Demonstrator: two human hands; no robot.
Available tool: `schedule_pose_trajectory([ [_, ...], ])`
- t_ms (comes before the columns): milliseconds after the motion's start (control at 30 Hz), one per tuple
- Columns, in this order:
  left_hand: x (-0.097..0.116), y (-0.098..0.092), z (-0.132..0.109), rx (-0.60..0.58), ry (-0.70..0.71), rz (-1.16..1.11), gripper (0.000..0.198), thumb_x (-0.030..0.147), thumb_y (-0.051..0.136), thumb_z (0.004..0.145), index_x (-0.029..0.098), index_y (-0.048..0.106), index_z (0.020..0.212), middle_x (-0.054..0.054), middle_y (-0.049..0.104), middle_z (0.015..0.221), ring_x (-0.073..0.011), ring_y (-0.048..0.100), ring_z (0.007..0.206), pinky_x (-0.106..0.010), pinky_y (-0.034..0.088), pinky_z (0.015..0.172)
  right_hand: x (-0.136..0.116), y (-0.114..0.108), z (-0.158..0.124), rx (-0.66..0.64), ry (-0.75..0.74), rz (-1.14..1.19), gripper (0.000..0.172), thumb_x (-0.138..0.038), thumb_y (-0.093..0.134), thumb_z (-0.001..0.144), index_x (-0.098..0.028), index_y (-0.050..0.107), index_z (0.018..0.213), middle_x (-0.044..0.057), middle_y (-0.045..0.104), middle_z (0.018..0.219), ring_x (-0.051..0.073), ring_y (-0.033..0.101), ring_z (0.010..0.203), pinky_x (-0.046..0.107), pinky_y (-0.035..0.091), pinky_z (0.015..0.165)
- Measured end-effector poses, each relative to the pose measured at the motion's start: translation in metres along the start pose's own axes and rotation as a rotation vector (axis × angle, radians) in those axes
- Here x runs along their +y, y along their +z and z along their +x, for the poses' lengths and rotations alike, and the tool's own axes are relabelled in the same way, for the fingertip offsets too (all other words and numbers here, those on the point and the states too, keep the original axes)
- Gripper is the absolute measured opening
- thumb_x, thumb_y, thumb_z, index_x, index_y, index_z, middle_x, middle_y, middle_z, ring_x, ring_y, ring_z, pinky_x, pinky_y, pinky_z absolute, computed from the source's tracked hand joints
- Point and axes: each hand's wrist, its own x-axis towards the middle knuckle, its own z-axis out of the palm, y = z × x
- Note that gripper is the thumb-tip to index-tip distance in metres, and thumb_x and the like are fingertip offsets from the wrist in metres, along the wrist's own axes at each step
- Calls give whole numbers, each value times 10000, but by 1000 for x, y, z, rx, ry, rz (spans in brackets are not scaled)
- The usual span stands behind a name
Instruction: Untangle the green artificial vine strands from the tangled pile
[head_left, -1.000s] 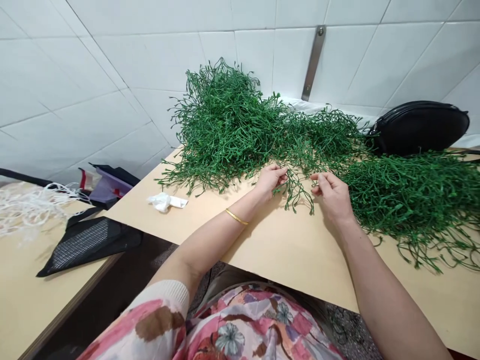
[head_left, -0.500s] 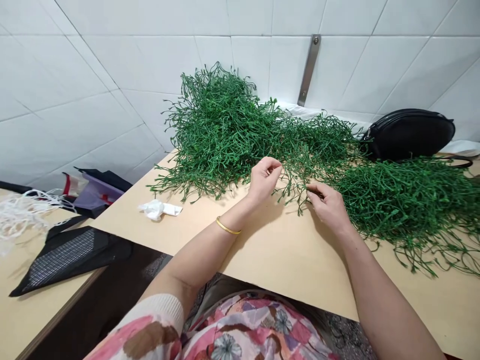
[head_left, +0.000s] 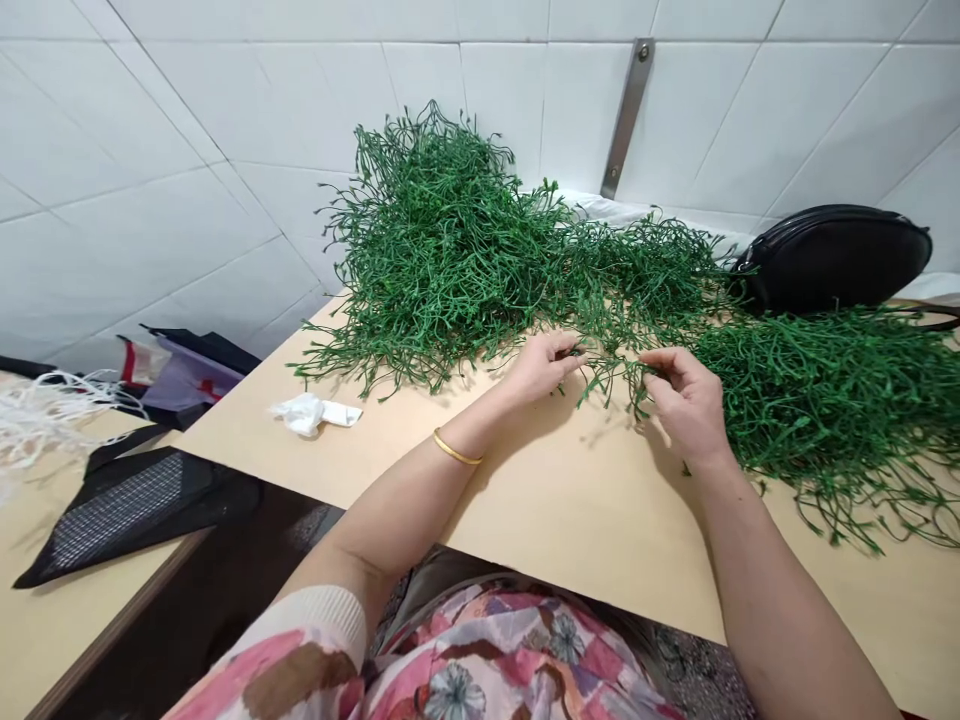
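Note:
Thin green plastic plant stems with small budded tips lie in a tall tangled pile at the back of the table. A second, flatter pile of the stems spreads at the right. Between the piles, my left hand, above a gold bangle, is closed with its fingertips pinched at the edge of some loose stems. Facing it, my right hand pinches a small green sprig between thumb and fingers. The exact part held at the left fingertips is partly hidden.
A crumpled white tissue lies on the pale wooden table. Behind the right pile sits a black bag. At left, white cords and a black mesh piece rest on another table. A tiled wall stands behind.
Both hands have shifted slightly right. My left hand has come down to the loose stems, its fingers now reaching toward the right hand. The camera view has tilted a little.

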Motion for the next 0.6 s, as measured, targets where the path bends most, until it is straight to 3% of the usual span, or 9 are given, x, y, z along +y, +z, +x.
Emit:
schedule_pose_trajectory([
  [133,1,-1,2,-30,-168,-360,226,298,561,730,126,523,587,7,528,650,-61,388,539,-222,335,551,2,-4,5,41,128,157,191,-199,591,657,-171,618,844,15,594,757,137,552,706,290,454,686],
  [233,-4,0,3,37,-223,-279,156,262,556,731,122,575,666,-1,541,689,-67,417,551,-220,345,545,1,-4,5,-15,195,229,227,-227,640,626,-173,618,846,7,585,744,127,541,695,282,456,677],
  [333,-5,0,1,213,-95,38,156,248,608,699,137,630,806,-32,573,837,-104,488,681,-230,370,593,1,-3,4,-142,214,261,286,-251,663,614,-176,608,884,14,588,788,136,553,728,287,466,678],
  [433,6,-1,-5,372,96,216,241,273,590,736,162,635,946,-59,576,975,-115,518,757,-234,392,632,2,-1,2,-213,108,158,280,-243,635,651,-180,602,922,35,613,870,159,570,825,313,462,757],
  [600,20,-3,-9,419,233,262,178,266,505,813,157,641,854,-50,600,813,-108,528,708,-230,408,637,-2,1,-2,-216,-23,-114,285,-203,560,715,-177,614,993,52,649,927,156,578,781,302,443,731],
])
